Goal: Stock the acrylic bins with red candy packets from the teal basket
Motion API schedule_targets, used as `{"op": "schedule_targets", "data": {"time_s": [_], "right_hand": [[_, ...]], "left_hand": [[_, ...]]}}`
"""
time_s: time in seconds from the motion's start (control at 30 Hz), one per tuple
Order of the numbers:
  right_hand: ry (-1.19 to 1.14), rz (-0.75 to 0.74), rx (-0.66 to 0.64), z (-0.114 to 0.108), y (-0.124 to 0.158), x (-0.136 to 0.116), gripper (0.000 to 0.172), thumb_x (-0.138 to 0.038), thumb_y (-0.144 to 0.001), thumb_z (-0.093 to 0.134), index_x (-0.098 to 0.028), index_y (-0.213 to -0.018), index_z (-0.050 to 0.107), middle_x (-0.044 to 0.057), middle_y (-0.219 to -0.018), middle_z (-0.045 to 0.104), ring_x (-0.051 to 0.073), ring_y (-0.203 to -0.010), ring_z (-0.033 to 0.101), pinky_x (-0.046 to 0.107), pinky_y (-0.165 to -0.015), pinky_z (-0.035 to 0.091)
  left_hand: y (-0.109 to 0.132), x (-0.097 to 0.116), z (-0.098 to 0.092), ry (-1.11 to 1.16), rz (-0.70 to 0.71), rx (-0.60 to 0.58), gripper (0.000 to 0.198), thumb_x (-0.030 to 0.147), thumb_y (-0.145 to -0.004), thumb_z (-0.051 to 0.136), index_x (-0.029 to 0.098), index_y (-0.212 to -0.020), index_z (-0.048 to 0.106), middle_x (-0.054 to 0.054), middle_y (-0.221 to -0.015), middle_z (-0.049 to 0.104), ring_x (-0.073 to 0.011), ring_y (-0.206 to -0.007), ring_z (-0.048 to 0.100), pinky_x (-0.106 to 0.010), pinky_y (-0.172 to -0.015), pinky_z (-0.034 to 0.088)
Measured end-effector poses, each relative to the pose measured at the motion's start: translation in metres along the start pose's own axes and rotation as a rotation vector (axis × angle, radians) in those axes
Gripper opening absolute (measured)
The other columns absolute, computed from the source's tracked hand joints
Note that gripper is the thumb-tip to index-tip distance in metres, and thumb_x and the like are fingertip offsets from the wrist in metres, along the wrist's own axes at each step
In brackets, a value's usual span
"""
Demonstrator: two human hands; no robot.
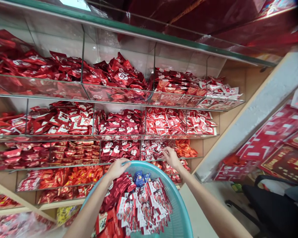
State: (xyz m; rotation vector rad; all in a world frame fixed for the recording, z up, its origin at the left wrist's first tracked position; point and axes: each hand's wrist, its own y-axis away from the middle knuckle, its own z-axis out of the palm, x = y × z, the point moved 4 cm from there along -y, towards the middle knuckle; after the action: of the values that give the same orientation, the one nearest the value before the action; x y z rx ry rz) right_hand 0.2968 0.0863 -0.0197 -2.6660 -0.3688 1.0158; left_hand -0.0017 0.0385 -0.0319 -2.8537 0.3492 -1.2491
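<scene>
My left hand (118, 169) is closed over the far-left rim of a round teal plastic basket (182, 201). Inside the basket lie dark red packets (119, 188), white-and-red packets with printed figures (145, 208), a few blue packets (140, 178) and bright red packets (110, 223). Past the basket's far rim, my right hand (172, 158) reaches to a shelf compartment of small red-and-white packets (152, 149). Its fingers are curled together at the edge of that pile; whether a packet is between them is hidden.
Glass-fronted shelves (119, 137) rise in tiers ahead, divided into compartments of red packets. Orange packets (186, 148) lie right of my right hand. A pale slanted post (238, 122) bounds the shelves. A black chair (275, 205) stands at lower right.
</scene>
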Motion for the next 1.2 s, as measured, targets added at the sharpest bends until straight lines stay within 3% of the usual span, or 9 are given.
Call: {"op": "schedule_targets", "data": {"time_s": [0.17,0.4,0.57,0.73,0.93,1.2], "right_hand": [[-0.199,0.003,0.041,0.01,0.01,-0.001,0.024,-0.039,-0.084,0.037,-0.018,-0.089,0.047,0.004,-0.082,0.06,0.016,-0.073,0.059,0.027,-0.064,0.047],[-0.275,-0.003,0.071,0.025,0.002,-0.005,0.024,-0.036,-0.075,0.052,-0.017,-0.088,0.049,0.005,-0.087,0.058,0.014,-0.066,0.055,0.029,-0.064,0.047],[-0.295,-0.036,0.075,0.022,0.009,-0.019,0.018,-0.03,-0.077,0.048,-0.017,-0.09,0.051,0.007,-0.094,0.055,0.016,-0.081,0.055,0.031,-0.074,0.046],[-0.45,-0.125,0.042,0.003,0.039,-0.059,0.019,-0.025,-0.079,0.047,-0.02,-0.097,0.051,0.007,-0.106,0.052,0.017,-0.097,0.051,0.032,-0.084,0.042],[-0.633,-0.136,-0.114,-0.005,0.094,-0.105,0.019,-0.023,-0.08,0.049,-0.024,-0.099,0.053,0.005,-0.107,0.05,0.017,-0.103,0.048,0.032,-0.089,0.039],[-0.679,-0.04,-0.222,0.009,0.136,-0.123,0.022,-0.02,-0.078,0.05,-0.024,-0.099,0.054,0.005,-0.105,0.051,0.017,-0.099,0.049,0.032,-0.088,0.039]], "left_hand": [[0.0,-0.001,0.0,0.006,0.008,0.004,0.04,0.053,-0.075,0.044,0.024,-0.094,0.066,-0.001,-0.101,0.066,-0.0178,-0.091,0.059,-0.025,-0.084,0.042],[0.002,0.004,-0.002,0.003,0.01,0.003,0.039,0.051,-0.075,0.044,0.025,-0.092,0.066,0.0,-0.101,0.066,-0.0176,-0.09,0.06,-0.024,-0.082,0.042],[0.001,0.003,-0.002,0.008,0.004,0.002,0.039,0.051,-0.075,0.044,0.024,-0.094,0.066,0.0,-0.101,0.066,-0.018,-0.091,0.059,-0.024,-0.082,0.042],[0.0,-0.001,0.0,0.004,0.0,0.012,0.04,0.051,-0.075,0.044,0.023,-0.095,0.065,-0.001,-0.101,0.066,-0.0182,-0.091,0.059,-0.025,-0.082,0.042],[0.0,0.0,0.001,-0.007,0.01,0.006,0.038,0.05,-0.076,0.044,0.024,-0.094,0.065,-0.001,-0.101,0.066,-0.0175,-0.091,0.059,-0.024,-0.082,0.042],[0.0,0.001,0.001,-0.011,0.003,-0.004,0.038,0.05,-0.076,0.044,0.024,-0.093,0.066,0.0,-0.102,0.065,-0.0172,-0.092,0.058,-0.023,-0.082,0.041]]}}
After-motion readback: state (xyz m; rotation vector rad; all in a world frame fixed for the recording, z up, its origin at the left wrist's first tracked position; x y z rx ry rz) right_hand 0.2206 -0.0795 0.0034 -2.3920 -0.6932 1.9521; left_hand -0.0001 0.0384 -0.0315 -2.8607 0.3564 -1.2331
